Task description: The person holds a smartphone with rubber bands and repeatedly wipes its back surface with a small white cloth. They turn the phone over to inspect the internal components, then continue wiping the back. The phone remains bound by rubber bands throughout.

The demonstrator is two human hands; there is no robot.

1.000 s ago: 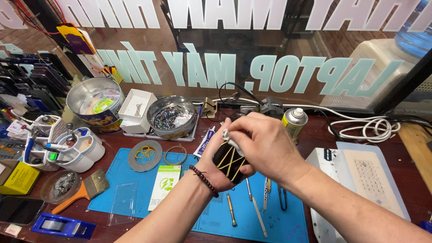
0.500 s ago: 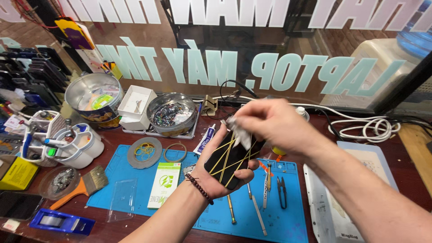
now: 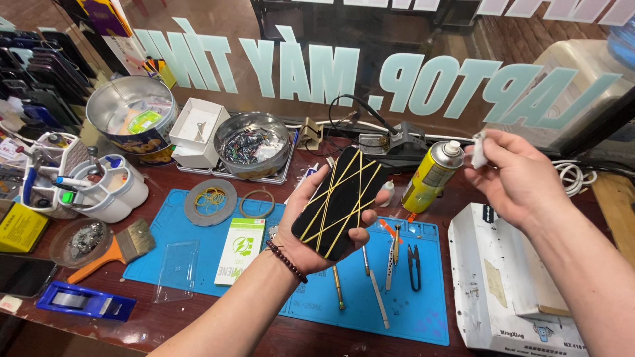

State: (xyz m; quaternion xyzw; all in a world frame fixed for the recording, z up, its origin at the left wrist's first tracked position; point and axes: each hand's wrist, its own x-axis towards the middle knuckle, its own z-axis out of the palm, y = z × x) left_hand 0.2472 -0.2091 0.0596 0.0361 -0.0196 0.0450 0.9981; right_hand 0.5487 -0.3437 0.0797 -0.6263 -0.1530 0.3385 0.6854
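Note:
My left hand holds a black phone wrapped crosswise in yellow rubber bands, screen side up, above the blue work mat. My right hand is raised to the right and pinches a small white wad right beside the nozzle of a yellow spray can standing on the bench. Screwdrivers and tweezers and small black snips lie on the mat below the phone.
A roll holding rubber bands, a green-and-white packet, a brush, a bowl of small parts, a round tin, a white box and a white tool caddy sit left. A white machine stands right, a soldering station behind.
My right hand has lifted off the phone and swung right with the white wad, up to the spray can. The left hand has tilted the phone flatter and lowered it slightly.

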